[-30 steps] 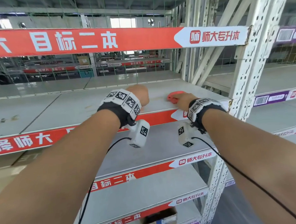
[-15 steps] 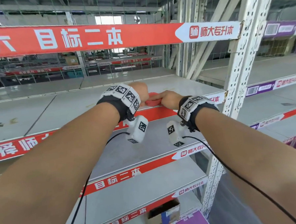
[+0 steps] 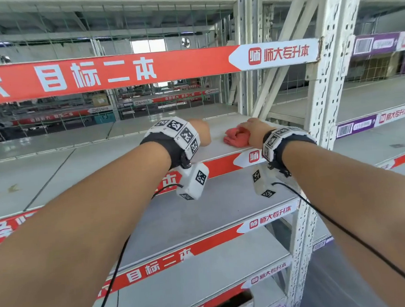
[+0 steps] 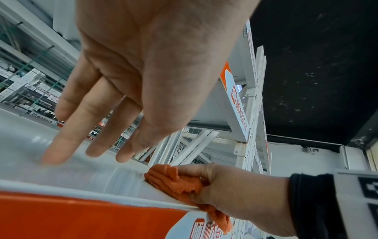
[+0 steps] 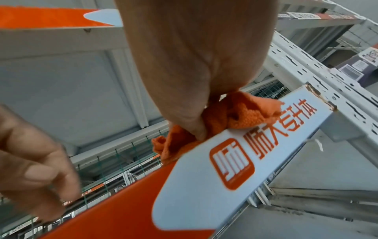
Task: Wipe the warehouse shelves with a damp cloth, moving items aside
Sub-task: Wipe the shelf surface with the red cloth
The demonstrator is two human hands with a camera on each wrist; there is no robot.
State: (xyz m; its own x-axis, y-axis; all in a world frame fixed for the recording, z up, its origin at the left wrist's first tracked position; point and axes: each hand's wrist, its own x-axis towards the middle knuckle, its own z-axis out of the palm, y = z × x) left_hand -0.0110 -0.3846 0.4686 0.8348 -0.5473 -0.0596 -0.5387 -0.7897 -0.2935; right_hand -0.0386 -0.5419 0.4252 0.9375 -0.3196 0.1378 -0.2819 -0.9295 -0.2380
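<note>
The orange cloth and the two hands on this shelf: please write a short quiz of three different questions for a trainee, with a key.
1. True or false: the left hand holds the orange cloth.
2. Multiple choice: where does the cloth lie? A) at the front edge of the shelf, near the white perforated upright; B) on the shelf below; C) on the cardboard box at the bottom.
3. Fill in: the fingers of the left hand are ____, touching the shelf surface.

Key:
1. False; the right hand has the grip on the cloth.
2. A.
3. Straight.
</note>
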